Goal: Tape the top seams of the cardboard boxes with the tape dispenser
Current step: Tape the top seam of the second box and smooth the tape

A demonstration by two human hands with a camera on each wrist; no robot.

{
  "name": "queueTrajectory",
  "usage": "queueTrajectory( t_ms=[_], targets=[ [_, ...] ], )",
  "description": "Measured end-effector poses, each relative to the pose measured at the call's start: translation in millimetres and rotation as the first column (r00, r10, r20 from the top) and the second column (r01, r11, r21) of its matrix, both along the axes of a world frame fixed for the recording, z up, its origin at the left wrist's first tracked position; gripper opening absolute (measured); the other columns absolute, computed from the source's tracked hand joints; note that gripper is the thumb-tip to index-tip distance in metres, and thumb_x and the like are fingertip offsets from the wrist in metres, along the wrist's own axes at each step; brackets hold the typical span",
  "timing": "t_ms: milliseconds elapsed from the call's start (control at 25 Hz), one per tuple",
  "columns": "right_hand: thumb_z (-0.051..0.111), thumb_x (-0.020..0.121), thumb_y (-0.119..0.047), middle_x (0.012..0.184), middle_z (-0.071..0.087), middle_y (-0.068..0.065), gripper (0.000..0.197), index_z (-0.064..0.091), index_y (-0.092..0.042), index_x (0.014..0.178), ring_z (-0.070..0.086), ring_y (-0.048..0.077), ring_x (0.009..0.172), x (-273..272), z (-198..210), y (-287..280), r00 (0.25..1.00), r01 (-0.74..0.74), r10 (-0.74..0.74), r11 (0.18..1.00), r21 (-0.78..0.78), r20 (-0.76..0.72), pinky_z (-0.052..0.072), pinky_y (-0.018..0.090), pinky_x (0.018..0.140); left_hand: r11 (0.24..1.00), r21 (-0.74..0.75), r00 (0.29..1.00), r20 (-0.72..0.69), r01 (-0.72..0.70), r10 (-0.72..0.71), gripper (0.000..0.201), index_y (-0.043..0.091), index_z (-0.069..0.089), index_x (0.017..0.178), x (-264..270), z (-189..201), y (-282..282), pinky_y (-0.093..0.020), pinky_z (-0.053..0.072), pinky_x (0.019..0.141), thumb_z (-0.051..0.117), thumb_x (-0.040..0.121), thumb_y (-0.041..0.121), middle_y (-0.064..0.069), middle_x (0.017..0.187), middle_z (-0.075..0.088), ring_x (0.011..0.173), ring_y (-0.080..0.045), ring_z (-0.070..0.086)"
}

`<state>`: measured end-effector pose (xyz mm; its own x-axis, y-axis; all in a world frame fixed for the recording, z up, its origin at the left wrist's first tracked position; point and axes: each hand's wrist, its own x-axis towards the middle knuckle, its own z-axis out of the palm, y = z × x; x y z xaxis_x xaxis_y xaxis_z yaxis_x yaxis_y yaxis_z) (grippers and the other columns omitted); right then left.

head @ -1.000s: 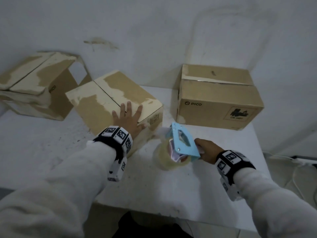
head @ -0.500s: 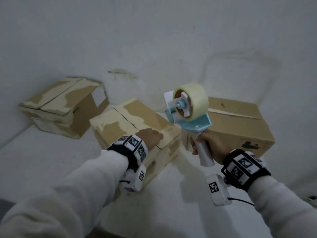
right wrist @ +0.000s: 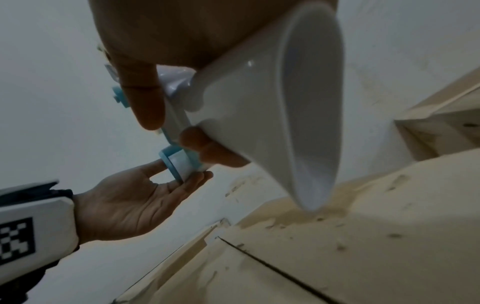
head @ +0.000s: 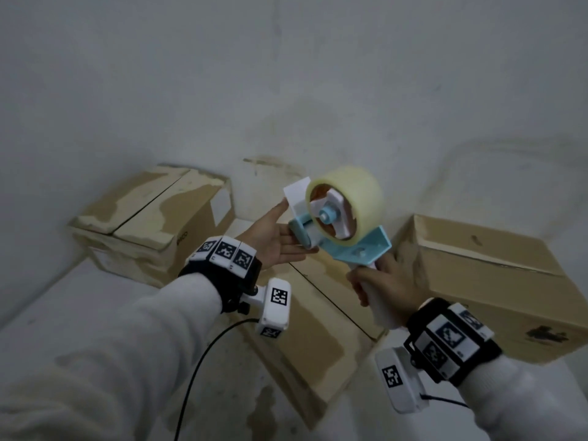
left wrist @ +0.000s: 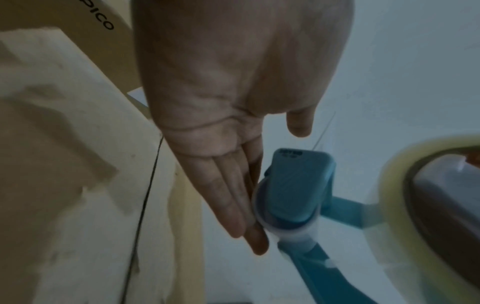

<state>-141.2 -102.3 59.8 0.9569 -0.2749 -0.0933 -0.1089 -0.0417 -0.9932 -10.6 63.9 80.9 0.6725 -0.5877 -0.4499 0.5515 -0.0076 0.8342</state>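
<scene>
The tape dispenser (head: 346, 218) has a blue frame, a white handle (right wrist: 259, 113) and a roll of pale clear tape (left wrist: 405, 205). My right hand (head: 378, 281) grips the handle and holds it upright in the air above the middle cardboard box (head: 318, 345). My left hand (head: 286, 237) is raised palm up, its straight fingers (left wrist: 233, 205) touching the blue roller end (left wrist: 296, 189) of the dispenser, thumb apart. The middle box's top seam (right wrist: 272, 267) shows as a dark line between its flaps.
A second cardboard box (head: 149, 224) sits at the back left against the wall, a third (head: 486, 281) at the right. All stand on a white table (head: 47, 329). A black cable (head: 197, 361) hangs from my left wrist camera.
My right hand lifted the dispenser off the table and raised it upright. My left hand left the middle box's top and rose to the dispenser's front end.
</scene>
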Motion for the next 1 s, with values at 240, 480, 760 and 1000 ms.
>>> queueTrajectory(
  t_ms=[240,480,760,1000],
  targets=[
    [0.065,0.070,0.000,0.044,0.047,0.001,0.013,0.053,-0.004,0.073,0.041,0.024,0.043,27,-12,24,1.000,-0.003,0.005,0.997,-0.080,0.028,0.038,0.029,0.042,1.000,0.019,0.995,-0.098,-0.014,0.016,0.047,0.002,0.060,0.096,35,-20,19,-0.025,0.055,0.060,0.047,0.092,0.047,-0.008,0.071,0.074,0.062,-0.016,0.072],
    [0.063,0.078,0.009,0.046,0.046,0.009,0.015,0.059,-0.006,0.077,0.041,0.030,0.048,46,-18,37,0.998,0.050,-0.041,0.983,-0.176,0.055,0.043,0.033,0.046,0.998,0.053,0.994,-0.108,-0.021,0.026,0.018,0.006,0.061,0.089,64,-26,22,-0.017,0.053,0.043,0.050,0.095,0.020,-0.005,0.058,0.071,0.049,-0.012,0.068],
    [0.064,0.081,0.001,0.043,0.049,0.005,0.010,0.058,0.006,0.086,0.043,0.023,0.039,60,-22,44,0.999,0.044,-0.044,0.969,-0.241,0.006,0.043,0.032,0.046,0.976,0.206,0.995,0.086,-0.076,0.059,0.015,0.007,0.059,0.083,88,-34,18,-0.017,0.051,0.041,0.048,0.094,0.007,-0.006,0.062,0.066,0.038,-0.008,0.061],
    [0.063,0.083,-0.002,0.041,0.050,0.001,0.015,0.055,-0.002,0.071,0.044,0.019,0.038,63,-15,41,0.999,0.021,-0.032,0.970,-0.244,-0.043,0.042,0.030,0.044,0.955,0.255,0.959,0.274,-0.149,0.077,0.009,0.008,0.060,0.089,127,-33,42,-0.016,0.052,0.044,0.055,0.090,0.001,-0.005,0.063,0.070,0.044,-0.007,0.065]
  ],
)
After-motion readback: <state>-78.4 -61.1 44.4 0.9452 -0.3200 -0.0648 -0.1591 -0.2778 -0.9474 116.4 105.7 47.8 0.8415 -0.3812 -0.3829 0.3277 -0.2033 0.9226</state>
